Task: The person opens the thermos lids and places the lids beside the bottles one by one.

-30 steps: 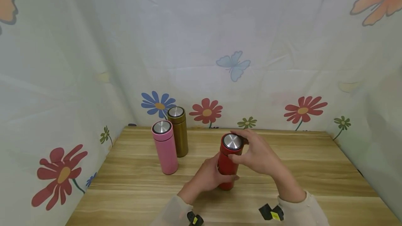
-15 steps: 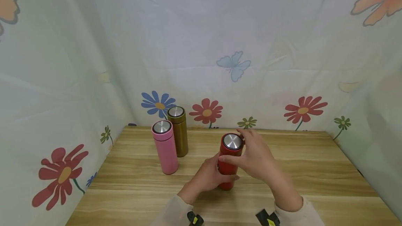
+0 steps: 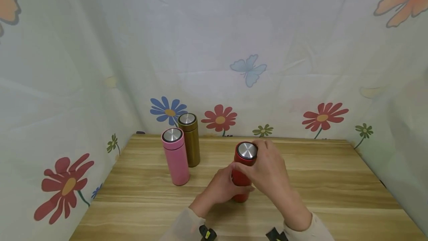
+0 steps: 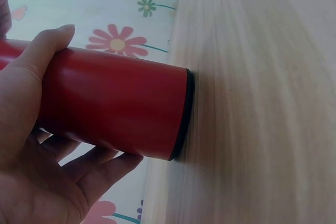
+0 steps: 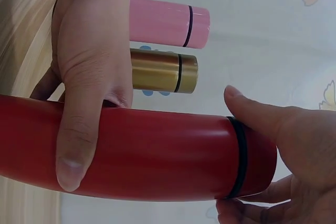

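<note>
A red thermos bottle (image 3: 241,178) stands upright on the wooden table, its dark base touching the wood in the left wrist view. My left hand (image 3: 219,187) grips the body, thumb across one side and fingers behind. Around the lid (image 5: 261,156), which has a brushed silver top, my right hand (image 3: 270,170) curls its thumb and fingers. A black ring marks the joint between lid and body in the right wrist view. The far fingers of my right hand are partly hidden behind the lid in the head view.
To the left stand a pink thermos bottle (image 3: 176,159) and, just behind it, a gold thermos bottle (image 3: 191,140), both with lids on. A curtain (image 3: 287,40) printed with flowers and butterflies borders the wooden table (image 3: 327,181) at the back and sides.
My right hand has turned around the lid, its thumb sliding left across the front and its wrist swinging left. The left hand and all the bottles keep their places.
</note>
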Available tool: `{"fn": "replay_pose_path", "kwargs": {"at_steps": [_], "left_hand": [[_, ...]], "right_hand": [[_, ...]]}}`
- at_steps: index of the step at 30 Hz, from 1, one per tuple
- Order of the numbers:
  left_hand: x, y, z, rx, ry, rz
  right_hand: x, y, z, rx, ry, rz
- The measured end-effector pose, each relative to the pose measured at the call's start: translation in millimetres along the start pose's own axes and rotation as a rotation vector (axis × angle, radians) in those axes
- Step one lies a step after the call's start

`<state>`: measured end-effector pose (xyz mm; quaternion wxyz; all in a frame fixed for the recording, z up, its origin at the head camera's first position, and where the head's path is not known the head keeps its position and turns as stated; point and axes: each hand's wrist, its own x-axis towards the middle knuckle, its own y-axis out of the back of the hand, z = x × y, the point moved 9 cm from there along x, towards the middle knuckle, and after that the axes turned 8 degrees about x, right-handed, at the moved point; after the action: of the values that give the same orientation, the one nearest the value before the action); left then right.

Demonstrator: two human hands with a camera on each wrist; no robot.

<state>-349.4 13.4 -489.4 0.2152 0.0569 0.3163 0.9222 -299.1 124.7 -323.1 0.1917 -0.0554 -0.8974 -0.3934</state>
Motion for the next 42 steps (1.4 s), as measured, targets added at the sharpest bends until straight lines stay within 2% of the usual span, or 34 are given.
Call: {"fn": "replay_pose_path", "kwargs": {"at_steps": [5,11,23,32,42], "left_hand": [[0.0,-0.2,-0.2,0.014,0.005,0.003],[-0.1,-0.5,0.5,0.012,0.001,-0.002],[0.8,-0.5,-0.7,0.004,-0.019,-0.007],[1.8,0.1,1.5,0.018,-0.056,0.002],[1.0,1.0,3.2,0.021,-0.06,-0.003]], "right_hand": [[0.2,0.0,1.4,0.005,0.008,0.031],[1.0,0.1,2.1,0.028,0.002,0.016],[4.8,-2.0,5.7,0.072,-0.015,-0.09],[5.9,-3.6,7.7,0.099,0.013,-0.135],[7.0,-4.3,8.3,0.152,0.072,-0.189]]}}
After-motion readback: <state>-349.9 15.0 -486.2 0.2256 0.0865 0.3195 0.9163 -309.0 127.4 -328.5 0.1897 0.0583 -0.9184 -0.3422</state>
